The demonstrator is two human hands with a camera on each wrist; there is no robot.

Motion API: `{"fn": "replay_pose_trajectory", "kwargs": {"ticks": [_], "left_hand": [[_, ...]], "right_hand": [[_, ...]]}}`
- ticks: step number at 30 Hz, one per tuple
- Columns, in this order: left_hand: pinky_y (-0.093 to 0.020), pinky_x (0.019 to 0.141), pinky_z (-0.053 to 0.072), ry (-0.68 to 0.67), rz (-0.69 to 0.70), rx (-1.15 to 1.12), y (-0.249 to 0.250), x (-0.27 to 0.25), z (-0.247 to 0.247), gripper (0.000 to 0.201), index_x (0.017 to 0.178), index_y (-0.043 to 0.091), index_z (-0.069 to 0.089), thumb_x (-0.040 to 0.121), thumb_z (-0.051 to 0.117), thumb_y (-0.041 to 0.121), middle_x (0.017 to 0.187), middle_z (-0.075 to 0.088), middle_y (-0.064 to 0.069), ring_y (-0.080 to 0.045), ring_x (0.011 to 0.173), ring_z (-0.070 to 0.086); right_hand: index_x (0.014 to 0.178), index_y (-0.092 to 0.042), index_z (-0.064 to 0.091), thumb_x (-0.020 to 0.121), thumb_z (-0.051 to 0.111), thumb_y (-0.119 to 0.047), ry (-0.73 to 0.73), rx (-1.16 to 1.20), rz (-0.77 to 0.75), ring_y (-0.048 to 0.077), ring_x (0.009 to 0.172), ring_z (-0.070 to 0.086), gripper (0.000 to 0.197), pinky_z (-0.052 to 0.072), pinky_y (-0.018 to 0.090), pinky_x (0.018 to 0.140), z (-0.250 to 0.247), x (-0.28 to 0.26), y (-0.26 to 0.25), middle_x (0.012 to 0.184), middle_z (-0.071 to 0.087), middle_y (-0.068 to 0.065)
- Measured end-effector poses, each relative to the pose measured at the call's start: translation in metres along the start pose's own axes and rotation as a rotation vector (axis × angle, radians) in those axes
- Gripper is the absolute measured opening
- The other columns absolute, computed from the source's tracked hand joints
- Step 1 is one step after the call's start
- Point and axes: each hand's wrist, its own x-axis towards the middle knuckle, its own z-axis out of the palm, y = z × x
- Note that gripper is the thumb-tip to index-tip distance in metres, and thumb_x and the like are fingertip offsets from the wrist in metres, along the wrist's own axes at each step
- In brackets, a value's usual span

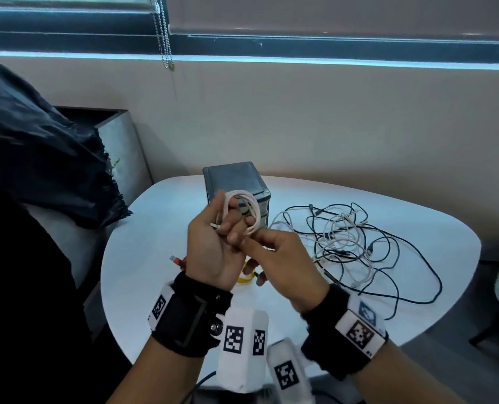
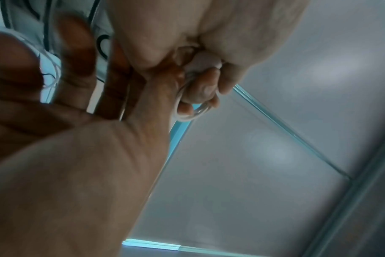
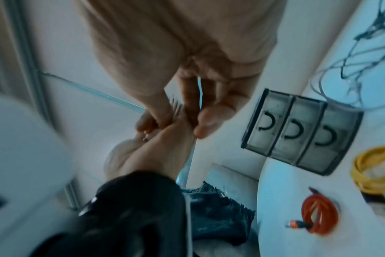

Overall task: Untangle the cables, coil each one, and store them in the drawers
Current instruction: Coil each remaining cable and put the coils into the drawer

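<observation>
Left hand [image 1: 210,252] holds a white cable [image 1: 249,212] looped around its raised fingers; right hand [image 1: 283,263] pinches the coil's lower edge. Beyond them stand the drawers [image 1: 236,182], tangled cables [image 1: 350,243] to their right on the table [image 1: 143,258].

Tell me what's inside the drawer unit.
Nothing can be made out. All three drawers of the drawer unit are closed; their smoky fronts show only curved handles, so any contents stay hidden.
</observation>
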Motion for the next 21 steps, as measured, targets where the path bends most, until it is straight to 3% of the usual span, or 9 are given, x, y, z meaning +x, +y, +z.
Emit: {"fn": "replay_pose_trajectory", "kwargs": {"ticks": [3, 6, 9, 11, 15, 18, 21], "left_hand": [[-0.025, 0.072, 0.049, 0.017, 0.056, 0.096, -0.008, 0.0, 0.001, 0.034, 0.076, 0.01, 0.052, 0.102, 0.045, 0.03, 0.05, 0.03, 0.005, -0.009, 0.043, 0.039], [-0.03, 0.063, 0.043, -0.02, 0.136, 0.221, -0.01, -0.002, -0.003, 0.033, 0.075, 0.011, 0.05, 0.099, 0.045, 0.033, 0.054, 0.035, 0.002, -0.014, 0.056, 0.048], [-0.03, 0.062, 0.047, 0.016, 0.201, 0.46, -0.011, -0.002, -0.01, 0.039, 0.079, 0.008, 0.058, 0.102, 0.041, 0.034, 0.066, 0.059, -0.003, -0.016, 0.067, 0.059], [-0.024, 0.059, 0.046, 0.003, 0.216, 0.675, -0.01, -0.001, -0.016, 0.042, 0.088, 0.004, 0.063, 0.104, 0.038, 0.034, 0.073, 0.068, 0.0, -0.01, 0.064, 0.06], [-0.005, 0.058, 0.038, -0.163, 0.305, 1.122, -0.005, -0.003, -0.03, 0.039, 0.081, 0.025, 0.065, 0.106, 0.036, 0.021, 0.066, 0.066, 0.024, 0.01, 0.061, 0.055], [-0.008, 0.057, 0.036, -0.209, 0.362, 1.323, -0.005, 0.004, -0.043, 0.038, 0.072, 0.028, 0.056, 0.106, 0.039, 0.02, 0.058, 0.057, 0.025, 0.006, 0.056, 0.05], [-0.019, 0.058, 0.037, -0.136, 0.336, 1.267, -0.009, 0.015, -0.055, 0.039, 0.07, 0.024, 0.058, 0.105, 0.041, 0.022, 0.052, 0.056, 0.018, 0.0, 0.052, 0.048]], "right_hand": [[0.098, -0.013, 0.074, 0.089, 0.07, -0.027, 0.078, 0.174, -0.021, 0.012, 0.064, 0.056, 0.017, 0.042, 0.023, 0.05, 0.006, -0.002, 0.006, 0.076, 0.066, 0.0], [0.107, -0.017, 0.073, 0.094, 0.063, -0.017, 0.115, 0.229, -0.06, 0.008, 0.069, 0.06, 0.016, 0.044, 0.024, 0.053, 0.001, 0.002, 0.007, 0.084, 0.071, -0.004], [0.107, -0.012, 0.071, 0.095, 0.061, -0.008, 0.1, 0.28, -0.112, 0.008, 0.066, 0.064, 0.016, 0.045, 0.023, 0.049, -0.003, 0.0, 0.005, 0.083, 0.073, -0.001], [0.101, -0.009, 0.07, 0.094, 0.061, -0.004, 0.089, 0.277, -0.139, 0.012, 0.062, 0.063, 0.013, 0.045, 0.022, 0.045, -0.007, 0.0, 0.005, 0.076, 0.071, 0.001], [0.095, -0.005, 0.07, 0.092, 0.062, 0.001, 0.081, 0.113, -0.111, 0.013, 0.057, 0.064, 0.01, 0.048, 0.022, 0.044, -0.03, 0.006, 0.007, 0.071, 0.069, 0.008], [0.097, -0.003, 0.071, 0.088, 0.067, 0.003, -0.083, 0.008, -0.01, 0.02, 0.07, 0.071, 0.012, 0.054, 0.024, 0.053, -0.048, 0.013, 0.008, 0.084, 0.073, 0.017], [0.093, 0.001, 0.07, 0.086, 0.067, 0.005, -0.172, -0.227, 0.038, 0.019, 0.07, 0.071, 0.008, 0.056, 0.027, 0.055, -0.053, 0.021, 0.016, 0.08, 0.073, 0.014]]}}
